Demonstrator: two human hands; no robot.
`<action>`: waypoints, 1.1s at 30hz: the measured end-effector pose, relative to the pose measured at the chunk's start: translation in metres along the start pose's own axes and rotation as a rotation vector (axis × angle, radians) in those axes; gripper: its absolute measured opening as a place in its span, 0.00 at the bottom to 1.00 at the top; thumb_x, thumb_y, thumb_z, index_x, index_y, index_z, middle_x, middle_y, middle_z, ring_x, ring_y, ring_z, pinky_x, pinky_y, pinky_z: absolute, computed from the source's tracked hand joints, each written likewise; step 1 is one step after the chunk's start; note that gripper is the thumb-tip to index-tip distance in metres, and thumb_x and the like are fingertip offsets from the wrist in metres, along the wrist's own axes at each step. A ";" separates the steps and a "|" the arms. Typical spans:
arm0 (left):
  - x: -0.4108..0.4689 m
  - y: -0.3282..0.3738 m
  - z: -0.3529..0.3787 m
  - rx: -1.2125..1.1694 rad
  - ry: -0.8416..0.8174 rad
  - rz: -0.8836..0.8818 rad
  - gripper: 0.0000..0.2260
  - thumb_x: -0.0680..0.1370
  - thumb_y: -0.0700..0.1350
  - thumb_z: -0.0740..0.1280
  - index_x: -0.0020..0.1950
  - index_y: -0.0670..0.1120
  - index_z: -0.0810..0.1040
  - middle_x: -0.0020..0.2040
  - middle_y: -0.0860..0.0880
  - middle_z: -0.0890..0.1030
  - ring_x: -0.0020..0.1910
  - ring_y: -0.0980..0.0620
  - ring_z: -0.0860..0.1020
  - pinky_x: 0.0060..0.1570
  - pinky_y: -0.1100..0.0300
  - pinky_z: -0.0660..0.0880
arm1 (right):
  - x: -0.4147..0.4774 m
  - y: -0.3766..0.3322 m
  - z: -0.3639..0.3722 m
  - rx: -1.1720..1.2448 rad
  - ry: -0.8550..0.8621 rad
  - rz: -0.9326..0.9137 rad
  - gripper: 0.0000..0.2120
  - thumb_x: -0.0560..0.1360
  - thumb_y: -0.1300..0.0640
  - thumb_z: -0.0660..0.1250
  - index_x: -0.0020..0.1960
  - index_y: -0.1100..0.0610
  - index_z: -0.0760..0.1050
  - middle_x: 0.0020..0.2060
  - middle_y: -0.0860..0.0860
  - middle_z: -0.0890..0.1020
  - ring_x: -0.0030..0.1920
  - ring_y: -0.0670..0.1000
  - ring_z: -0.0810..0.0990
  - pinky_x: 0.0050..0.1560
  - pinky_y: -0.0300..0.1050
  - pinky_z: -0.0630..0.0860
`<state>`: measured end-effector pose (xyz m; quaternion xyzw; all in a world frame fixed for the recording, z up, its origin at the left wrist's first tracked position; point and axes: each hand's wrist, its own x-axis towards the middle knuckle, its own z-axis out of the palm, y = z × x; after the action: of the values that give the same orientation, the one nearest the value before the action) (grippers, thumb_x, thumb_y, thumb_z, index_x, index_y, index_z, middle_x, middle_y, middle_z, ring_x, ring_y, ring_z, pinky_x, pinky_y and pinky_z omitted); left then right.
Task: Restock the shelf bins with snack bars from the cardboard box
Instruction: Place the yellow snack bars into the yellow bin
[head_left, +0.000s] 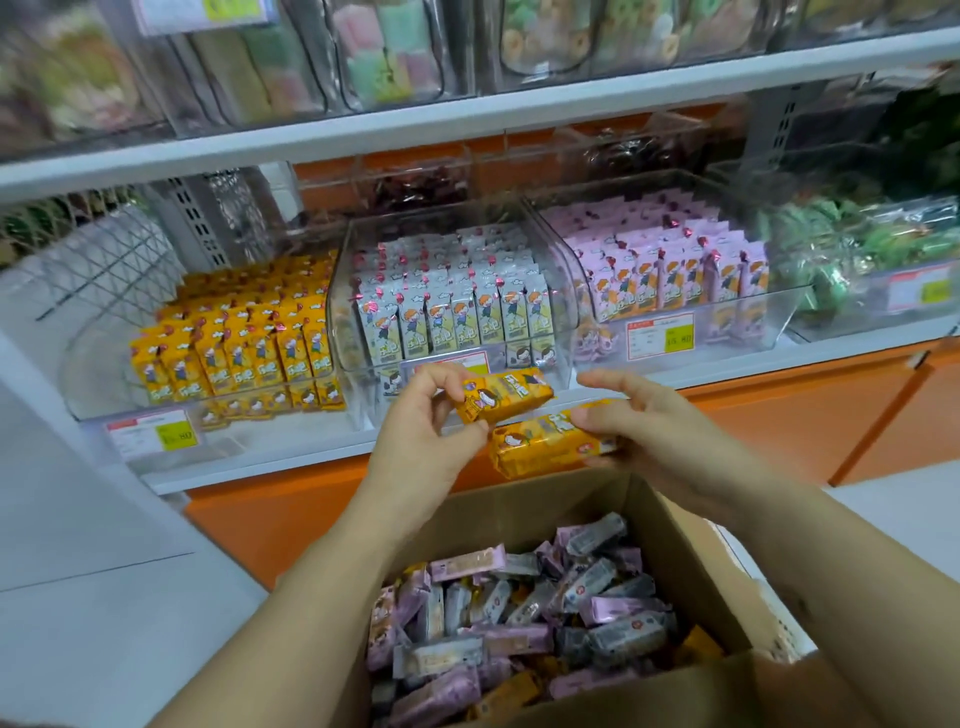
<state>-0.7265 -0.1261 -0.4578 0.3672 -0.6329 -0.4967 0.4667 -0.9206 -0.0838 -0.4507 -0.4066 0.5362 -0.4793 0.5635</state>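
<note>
Bare left grip, bare right grip

This is a shop selling snacks. White metal shelves carry clear plastic bins of neatly ranked wrapped snack bars. Red-and-yellow price labels sit on the bins' fronts.

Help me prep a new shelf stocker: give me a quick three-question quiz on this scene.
1. True or false: the left hand pinches the upper yellow bar, the right hand grips the lower yellow bar.
2. Which holds yellow bars? A left bin; B middle bin; C right bin.
3. Fill in: the loose bars lie in a box made of ____.
Key: 1 true; 2 A; 3 cardboard.
</note>
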 end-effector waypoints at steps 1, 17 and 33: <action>-0.001 0.002 0.001 0.001 -0.029 -0.003 0.19 0.72 0.21 0.60 0.40 0.45 0.63 0.49 0.53 0.73 0.42 0.69 0.76 0.35 0.71 0.72 | 0.001 -0.001 0.003 0.103 -0.013 0.040 0.25 0.66 0.60 0.71 0.62 0.54 0.70 0.42 0.54 0.78 0.32 0.47 0.79 0.35 0.39 0.77; -0.009 0.014 -0.055 -0.148 -0.081 0.017 0.13 0.63 0.43 0.71 0.35 0.49 0.66 0.42 0.57 0.76 0.42 0.56 0.73 0.38 0.60 0.72 | 0.007 -0.012 0.057 0.369 -0.078 0.126 0.14 0.65 0.62 0.69 0.50 0.57 0.76 0.40 0.54 0.80 0.39 0.49 0.78 0.33 0.38 0.78; 0.027 0.050 -0.182 0.298 0.009 0.150 0.25 0.72 0.40 0.73 0.58 0.64 0.68 0.49 0.57 0.73 0.33 0.58 0.73 0.40 0.59 0.76 | 0.049 -0.072 0.179 -0.584 -0.069 -0.569 0.16 0.72 0.57 0.72 0.57 0.46 0.75 0.46 0.50 0.82 0.48 0.47 0.80 0.48 0.45 0.79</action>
<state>-0.5605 -0.1912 -0.3898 0.3863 -0.7231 -0.3594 0.4457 -0.7519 -0.1568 -0.3739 -0.6973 0.4967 -0.4297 0.2869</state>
